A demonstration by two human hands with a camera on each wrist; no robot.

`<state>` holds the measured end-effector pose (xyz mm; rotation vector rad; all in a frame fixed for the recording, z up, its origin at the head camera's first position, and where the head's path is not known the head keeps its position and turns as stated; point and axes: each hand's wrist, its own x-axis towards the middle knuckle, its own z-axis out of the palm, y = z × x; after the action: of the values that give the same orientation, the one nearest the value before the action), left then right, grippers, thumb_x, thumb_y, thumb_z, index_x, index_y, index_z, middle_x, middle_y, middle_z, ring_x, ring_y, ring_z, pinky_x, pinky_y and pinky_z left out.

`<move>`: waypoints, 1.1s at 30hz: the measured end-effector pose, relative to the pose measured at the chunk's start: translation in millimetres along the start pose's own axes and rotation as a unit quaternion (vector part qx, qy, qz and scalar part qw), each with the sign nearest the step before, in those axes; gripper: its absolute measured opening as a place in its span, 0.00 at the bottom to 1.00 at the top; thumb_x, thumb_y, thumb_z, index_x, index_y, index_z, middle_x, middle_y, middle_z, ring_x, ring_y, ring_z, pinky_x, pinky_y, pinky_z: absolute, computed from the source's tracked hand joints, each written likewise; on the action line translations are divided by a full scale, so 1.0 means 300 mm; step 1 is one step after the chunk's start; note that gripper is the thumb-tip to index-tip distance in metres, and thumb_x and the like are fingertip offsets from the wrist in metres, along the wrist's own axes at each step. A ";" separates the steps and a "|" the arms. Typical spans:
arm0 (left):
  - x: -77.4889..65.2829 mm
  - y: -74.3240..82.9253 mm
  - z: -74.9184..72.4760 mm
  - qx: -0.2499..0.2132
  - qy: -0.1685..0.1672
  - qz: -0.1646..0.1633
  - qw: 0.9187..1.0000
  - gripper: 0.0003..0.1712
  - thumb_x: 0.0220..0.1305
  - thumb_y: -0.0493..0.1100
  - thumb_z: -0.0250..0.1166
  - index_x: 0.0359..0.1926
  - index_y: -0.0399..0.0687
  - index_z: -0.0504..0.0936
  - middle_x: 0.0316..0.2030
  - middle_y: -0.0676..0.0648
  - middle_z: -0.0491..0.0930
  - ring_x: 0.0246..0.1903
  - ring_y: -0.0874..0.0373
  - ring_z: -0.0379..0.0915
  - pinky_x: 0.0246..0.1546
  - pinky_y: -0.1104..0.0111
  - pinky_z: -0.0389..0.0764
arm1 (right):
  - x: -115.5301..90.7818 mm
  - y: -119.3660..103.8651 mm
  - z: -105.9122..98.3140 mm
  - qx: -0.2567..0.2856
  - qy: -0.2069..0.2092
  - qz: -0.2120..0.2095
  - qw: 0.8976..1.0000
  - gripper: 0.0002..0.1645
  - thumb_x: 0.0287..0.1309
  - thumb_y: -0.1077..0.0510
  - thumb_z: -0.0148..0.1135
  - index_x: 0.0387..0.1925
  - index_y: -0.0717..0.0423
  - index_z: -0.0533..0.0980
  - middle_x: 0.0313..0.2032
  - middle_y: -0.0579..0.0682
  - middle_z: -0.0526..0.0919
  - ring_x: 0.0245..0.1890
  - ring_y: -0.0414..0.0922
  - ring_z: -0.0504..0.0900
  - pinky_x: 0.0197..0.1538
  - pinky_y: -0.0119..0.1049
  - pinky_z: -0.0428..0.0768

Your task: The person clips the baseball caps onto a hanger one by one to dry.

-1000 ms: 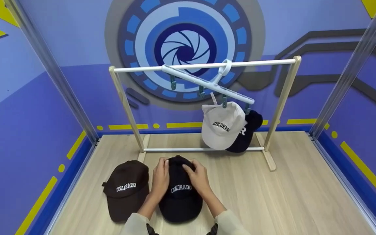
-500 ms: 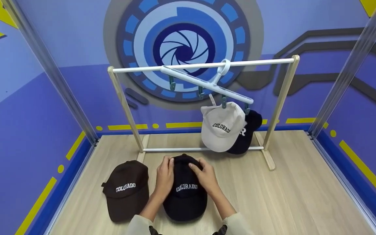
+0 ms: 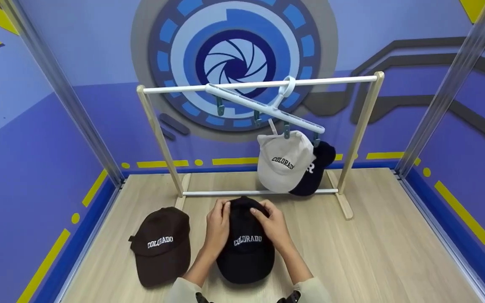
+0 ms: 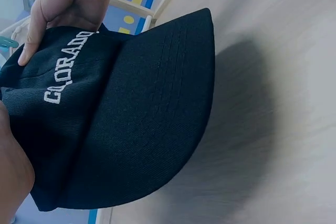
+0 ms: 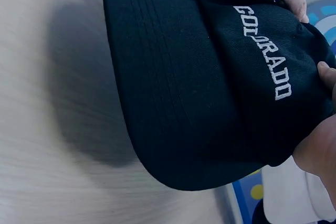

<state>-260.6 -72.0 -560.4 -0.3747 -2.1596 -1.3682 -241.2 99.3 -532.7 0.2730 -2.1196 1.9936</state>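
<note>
Between my two hands is a black baseball cap (image 3: 246,256) with white COLORADO lettering, its brim toward me. My left hand (image 3: 218,225) grips the cap's left side near the crown. On the opposite side my right hand (image 3: 274,225) holds it, the thumb lying over the crown. Both wrist views show the cap's brim (image 4: 152,98) raised over the wooden surface, with a shadow beneath it. To the left a dark brown COLORADO cap (image 3: 162,248) lies on the table.
Behind the hands stands a wooden rack (image 3: 358,139) with a white top bar. From it a pale blue hanger (image 3: 263,108) hangs tilted, carrying green clips (image 3: 220,107), a white COLORADO cap (image 3: 284,162) and a navy cap (image 3: 318,172). Patterned walls enclose the table (image 3: 377,252).
Both hands have moved the black cap to the right and slightly away from me, toward the rack. The brown cap has stayed in place on the table.
</note>
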 end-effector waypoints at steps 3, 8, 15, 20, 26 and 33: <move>-0.002 0.005 0.003 -0.004 0.005 0.006 1.000 0.09 0.72 0.46 0.50 0.40 0.52 0.76 0.33 0.56 0.79 0.34 0.63 0.75 0.35 0.67 0.76 | -0.002 -0.004 -0.002 0.008 0.005 -0.003 1.000 0.08 0.56 0.62 0.65 0.34 0.65 0.76 0.32 0.55 0.80 0.30 0.41 0.76 0.36 0.30 0.75; -0.003 0.011 0.009 -0.004 0.003 0.011 1.000 0.09 0.73 0.46 0.50 0.40 0.53 0.76 0.34 0.56 0.80 0.36 0.64 0.76 0.36 0.67 0.76 | -0.007 -0.016 -0.007 0.015 0.010 -0.006 1.000 0.08 0.56 0.63 0.64 0.34 0.66 0.76 0.32 0.56 0.80 0.30 0.42 0.76 0.36 0.30 0.75; -0.002 0.014 0.022 -0.003 0.007 0.020 1.000 0.08 0.72 0.45 0.50 0.40 0.51 0.75 0.35 0.54 0.80 0.37 0.62 0.77 0.37 0.66 0.77 | -0.009 -0.024 -0.013 0.015 0.019 0.003 1.000 0.08 0.57 0.62 0.64 0.35 0.64 0.76 0.33 0.55 0.80 0.32 0.42 0.76 0.37 0.31 0.75; 0.001 0.028 0.035 0.000 0.012 0.027 1.000 0.08 0.72 0.45 0.50 0.40 0.50 0.75 0.35 0.54 0.80 0.37 0.63 0.77 0.38 0.67 0.77 | -0.011 -0.030 -0.022 0.041 0.026 0.010 0.999 0.09 0.57 0.63 0.64 0.36 0.65 0.76 0.34 0.55 0.80 0.32 0.44 0.77 0.37 0.32 0.77; -0.001 0.041 0.049 0.001 0.007 0.037 0.999 0.09 0.73 0.44 0.49 0.42 0.48 0.75 0.36 0.53 0.80 0.39 0.62 0.77 0.38 0.66 0.77 | -0.009 -0.026 -0.036 0.052 0.026 0.005 0.998 0.09 0.57 0.62 0.63 0.37 0.65 0.76 0.34 0.55 0.80 0.31 0.45 0.78 0.36 0.33 0.77; 0.000 0.051 0.066 0.014 0.024 0.066 0.997 0.09 0.72 0.42 0.50 0.41 0.46 0.76 0.36 0.52 0.80 0.39 0.61 0.77 0.38 0.66 0.78 | -0.012 -0.032 -0.043 0.044 0.052 -0.009 0.998 0.08 0.56 0.63 0.65 0.35 0.65 0.76 0.33 0.55 0.80 0.32 0.42 0.77 0.37 0.31 0.77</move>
<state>-259.0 -47.6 -555.7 -0.4604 -2.0737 -1.2608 -234.7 111.4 -523.7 0.1981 -1.9636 2.0484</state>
